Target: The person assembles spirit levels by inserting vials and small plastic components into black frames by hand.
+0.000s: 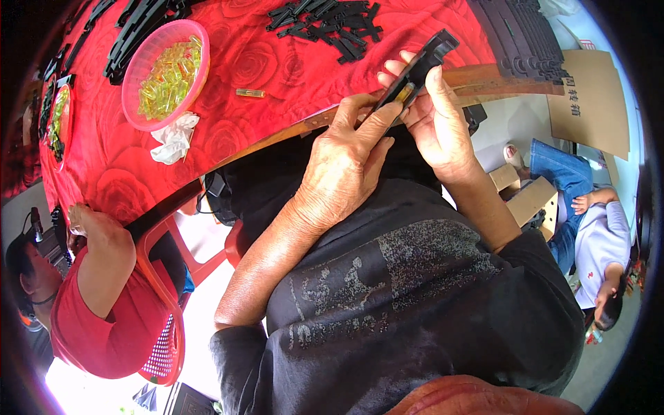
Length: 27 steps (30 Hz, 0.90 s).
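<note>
Above the table's front edge, both my hands hold a long black plastic frame (430, 59), which looks like a spirit-level body and is tilted up to the right. A yellow vial (404, 93) shows in a slot of it. My left hand (340, 159) pinches its lower end, thumb and fingers closed near the vial. My right hand (443, 124) grips it further up, with the thumb on the near side and fingers behind. A single loose vial (250, 93) lies on the red cloth. Left of it stands a pink bowl (130, 104) full of yellow-green vials.
A crumpled white tissue (174, 138) lies by the bowl. Small black parts (339, 31) are heaped at the back, and black frames (522, 41) are stacked at right. A person in red (104, 304) sits at left; another person (598, 242) is at right near a cardboard box (532, 204).
</note>
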Motion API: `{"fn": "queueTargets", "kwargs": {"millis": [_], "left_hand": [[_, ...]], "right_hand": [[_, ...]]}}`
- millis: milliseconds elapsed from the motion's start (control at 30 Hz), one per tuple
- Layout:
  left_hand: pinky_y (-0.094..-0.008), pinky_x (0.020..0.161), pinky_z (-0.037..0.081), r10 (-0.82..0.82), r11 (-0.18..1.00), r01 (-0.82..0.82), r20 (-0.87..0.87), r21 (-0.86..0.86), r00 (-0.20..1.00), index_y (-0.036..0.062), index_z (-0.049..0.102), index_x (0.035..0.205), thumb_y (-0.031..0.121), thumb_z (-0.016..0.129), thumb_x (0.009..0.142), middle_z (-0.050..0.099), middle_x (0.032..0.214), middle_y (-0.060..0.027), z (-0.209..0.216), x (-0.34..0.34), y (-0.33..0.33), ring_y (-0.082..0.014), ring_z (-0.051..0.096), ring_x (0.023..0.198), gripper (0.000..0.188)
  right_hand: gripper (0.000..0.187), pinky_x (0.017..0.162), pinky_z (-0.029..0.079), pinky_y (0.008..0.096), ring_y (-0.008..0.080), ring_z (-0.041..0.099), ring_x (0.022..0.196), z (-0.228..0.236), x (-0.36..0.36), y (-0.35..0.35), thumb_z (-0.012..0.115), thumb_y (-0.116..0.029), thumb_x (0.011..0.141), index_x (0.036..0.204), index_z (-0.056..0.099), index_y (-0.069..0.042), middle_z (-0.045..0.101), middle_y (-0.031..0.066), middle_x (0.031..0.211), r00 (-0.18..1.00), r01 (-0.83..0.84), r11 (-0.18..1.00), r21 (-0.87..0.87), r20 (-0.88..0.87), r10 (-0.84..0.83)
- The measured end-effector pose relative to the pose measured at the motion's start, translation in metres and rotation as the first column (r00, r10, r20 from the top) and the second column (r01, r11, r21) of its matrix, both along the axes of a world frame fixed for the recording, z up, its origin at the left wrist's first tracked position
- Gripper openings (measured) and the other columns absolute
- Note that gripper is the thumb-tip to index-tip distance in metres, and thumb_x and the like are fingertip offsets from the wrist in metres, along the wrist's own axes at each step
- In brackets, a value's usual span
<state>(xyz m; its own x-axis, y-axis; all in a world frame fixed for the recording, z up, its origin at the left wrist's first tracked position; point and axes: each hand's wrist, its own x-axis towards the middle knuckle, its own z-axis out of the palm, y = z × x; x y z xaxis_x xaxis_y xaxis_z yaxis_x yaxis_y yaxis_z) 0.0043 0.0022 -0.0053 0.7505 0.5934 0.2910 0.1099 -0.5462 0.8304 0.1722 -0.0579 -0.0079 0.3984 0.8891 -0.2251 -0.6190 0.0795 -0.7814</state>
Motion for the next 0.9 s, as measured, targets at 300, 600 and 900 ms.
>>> {"fn": "queueTargets", "kwargs": {"millis": [300, 600, 900], "left_hand": [[-0.0448, 0.084, 0.056, -0.020, 0.999, 0.022, 0.030, -0.042, 0.999, 0.0037, 0.058, 0.128, 0.005, 0.072, 0.085, 0.056, 0.120, -0.0229, 0.005, 0.011, 0.019, -0.0429, 0.065, 0.101, 0.045], [-0.0439, 0.074, 0.054, 0.270, 0.921, -0.247, -0.037, 0.300, 0.962, 0.0048, 0.072, 0.101, -0.001, 0.066, 0.082, 0.064, 0.098, -0.0142, -0.025, 0.031, 0.088, -0.0351, 0.065, 0.089, 0.020], [-0.0415, 0.077, 0.055, 0.242, 0.852, -0.104, -0.210, 0.513, 0.947, 0.0091, 0.074, 0.102, 0.003, 0.064, 0.079, 0.062, 0.098, -0.0117, -0.030, 0.043, 0.107, -0.0321, 0.062, 0.095, 0.026]], "right_hand": [[0.044, 0.103, 0.052, 0.0387, 0.0267, 0.064, 0.116, -0.017, 0.008, 0.001, 0.045, -0.036, 0.108, 0.130, 0.053, 0.001, 0.065, 0.0179, 0.123, 1.000, 0.023, 1.000, 0.021, -0.001, -0.023], [0.050, 0.095, 0.056, 0.0405, 0.0209, 0.067, 0.097, -0.024, 0.025, 0.010, 0.048, -0.043, 0.105, 0.125, 0.058, 0.001, 0.067, 0.0112, 0.106, 0.981, 0.134, 0.989, 0.069, -0.152, -0.122], [0.060, 0.087, 0.051, 0.0331, 0.0169, 0.055, 0.095, -0.022, 0.020, 0.019, 0.043, -0.049, 0.105, 0.135, 0.053, 0.002, 0.058, 0.0063, 0.108, 0.983, 0.121, 0.992, 0.023, -0.142, -0.116]]}}
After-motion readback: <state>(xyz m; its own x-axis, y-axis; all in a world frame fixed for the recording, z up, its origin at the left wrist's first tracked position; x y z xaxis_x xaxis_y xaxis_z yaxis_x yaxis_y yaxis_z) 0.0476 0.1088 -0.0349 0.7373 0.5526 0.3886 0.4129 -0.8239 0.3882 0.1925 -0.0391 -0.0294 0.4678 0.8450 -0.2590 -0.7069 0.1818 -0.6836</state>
